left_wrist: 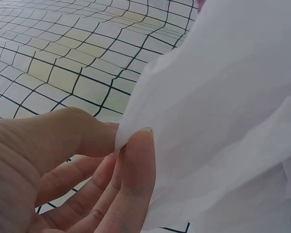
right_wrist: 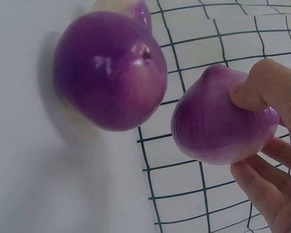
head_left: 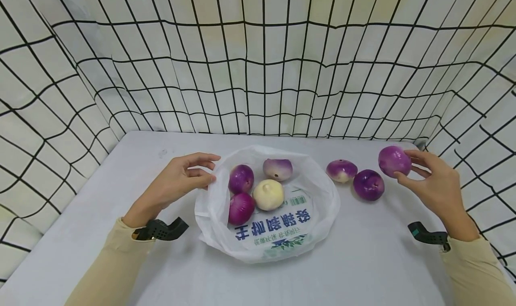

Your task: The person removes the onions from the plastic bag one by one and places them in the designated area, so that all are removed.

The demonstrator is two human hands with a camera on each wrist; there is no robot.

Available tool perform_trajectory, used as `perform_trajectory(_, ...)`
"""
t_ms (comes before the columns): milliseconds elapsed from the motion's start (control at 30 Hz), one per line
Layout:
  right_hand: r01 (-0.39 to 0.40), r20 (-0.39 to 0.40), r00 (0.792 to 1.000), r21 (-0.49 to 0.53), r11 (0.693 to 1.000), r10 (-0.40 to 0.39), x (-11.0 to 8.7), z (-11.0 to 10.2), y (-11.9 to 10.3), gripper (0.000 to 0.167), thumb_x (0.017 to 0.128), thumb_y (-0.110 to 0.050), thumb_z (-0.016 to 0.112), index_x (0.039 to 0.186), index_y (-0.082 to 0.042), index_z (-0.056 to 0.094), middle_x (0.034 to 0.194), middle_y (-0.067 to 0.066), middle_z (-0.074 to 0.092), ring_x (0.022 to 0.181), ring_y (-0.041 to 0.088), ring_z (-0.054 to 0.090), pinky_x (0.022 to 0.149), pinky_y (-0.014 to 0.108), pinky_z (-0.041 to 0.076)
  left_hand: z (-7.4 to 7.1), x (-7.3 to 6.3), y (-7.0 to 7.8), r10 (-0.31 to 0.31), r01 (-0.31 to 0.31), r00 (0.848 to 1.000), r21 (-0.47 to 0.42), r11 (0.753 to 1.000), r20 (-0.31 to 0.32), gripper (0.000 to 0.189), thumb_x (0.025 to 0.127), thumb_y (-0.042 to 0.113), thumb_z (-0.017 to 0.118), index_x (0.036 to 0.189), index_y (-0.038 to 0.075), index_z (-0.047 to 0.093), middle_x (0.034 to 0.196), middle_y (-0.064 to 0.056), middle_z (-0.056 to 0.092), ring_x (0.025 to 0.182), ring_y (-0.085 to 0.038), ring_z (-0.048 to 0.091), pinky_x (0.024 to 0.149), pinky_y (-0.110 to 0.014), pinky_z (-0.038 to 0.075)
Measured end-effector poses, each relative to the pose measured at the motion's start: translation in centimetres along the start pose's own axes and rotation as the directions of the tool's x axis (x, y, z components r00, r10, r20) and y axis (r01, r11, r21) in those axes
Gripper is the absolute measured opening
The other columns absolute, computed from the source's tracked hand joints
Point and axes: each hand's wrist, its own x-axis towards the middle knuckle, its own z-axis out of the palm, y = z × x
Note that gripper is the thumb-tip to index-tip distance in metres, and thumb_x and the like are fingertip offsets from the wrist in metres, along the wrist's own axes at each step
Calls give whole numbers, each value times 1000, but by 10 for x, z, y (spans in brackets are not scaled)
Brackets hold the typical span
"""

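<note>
My left hand point(head_left: 181, 176) pinches the left rim of a white plastic bag point(head_left: 328, 221) between thumb and finger. In the left wrist view, the thin plastic point(left_wrist: 223, 111) is caught at the fingertips. Inside the wide-mouthed bag lie a pale peeled onion point(head_left: 268, 194) and several purple onions point(head_left: 241, 209). Over at the right, my right hand point(head_left: 435, 180) holds another purple onion point(head_left: 393, 161) above the table, thumb on one side and fingers on the other. Close to it sit a dark purple onion point(head_left: 368, 185) and a purple-and-white onion point(head_left: 341, 170).
The white table point(head_left: 169, 270) carries everything. Black wire grid point(head_left: 264, 64) over pale sheeting stands behind it and along both sides. Dark bands point(head_left: 161, 230) are worn on both wrists. Blue-printed lettering shows on the bag's inner face.
</note>
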Motion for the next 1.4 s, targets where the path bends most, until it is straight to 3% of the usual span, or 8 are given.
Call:
perform_trajectory(367,-20,24,999,-57,998,22,-3,1,17,62,81,-8,87,136,1,61,131,28,64,102,-32,35,83,-11,31,0,0,1,0,0,1000,-4,1000,0,55,94,28,76,145,16,57,135,-15,59,99,-11,74,86,-26,62)
perform_trajectory(500,-10,39,999,-86,996,13,-3,3,23,61,82,-9,86,137,1,61,129,29,65,115,9,64,82,-12,31,0,-1,1,6,-6,1000,1,1000,0,56,95,27,76,145,16,57,135,-16,59,100,-12,74,86,-26,62)
perform_trajectory(600,-1,56,998,-105,994,6,-3,4,27,61,83,-10,85,138,1,60,129,30,64,113,46,61,82,-12,31,0,0,1,-4,4,1000,3,1000,1,55,94,27,77,145,17,57,135,-14,59,100,-12,74,86,-27,62)
perform_trajectory(1000,49,78,996,-171,984,-36,-5,9,40,62,80,-8,86,135,2,61,129,30,62,114,48,61,81,-14,26,1,-1,2,-15,16,1000,26,1000,-14,53,94,25,75,144,19,58,134,-13,60,101,-13,75,87,-28,62)
perform_trajectory(1067,59,83,996,-205,977,-43,-6,10,41,61,80,-9,86,135,1,62,127,29,63,113,47,62,84,-1,46,1,-1,2,-12,12,1000,26,1000,-12,53,94,25,75,144,18,58,134,-13,60,101,-13,74,87,-27,62)
perform_trajectory(1133,70,89,995,-229,971,-51,-7,10,42,61,80,-9,86,135,0,62,127,29,63,112,46,62,88,25,59,1,-1,2,-13,13,1000,25,1000,-8,54,94,25,75,144,18,58,135,-13,60,101,-13,74,87,-27,62)
perform_trajectory(1233,77,102,993,-253,965,-52,-8,12,43,61,81,-10,86,135,-1,61,127,29,63,109,47,63,85,65,53,1,-1,2,-9,9,1000,25,1000,-5,54,94,26,75,145,18,57,135,-14,60,102,-14,74,88,-27,62)
perform_trajectory(1400,77,115,992,-266,961,-48,-9,14,44,61,81,-10,86,135,-2,60,128,30,63,105,50,65,85,69,51,1,-1,2,-9,9,1000,29,1000,-4,54,94,26,75,145,18,57,136,-14,60,104,-16,74,88,-28,62)
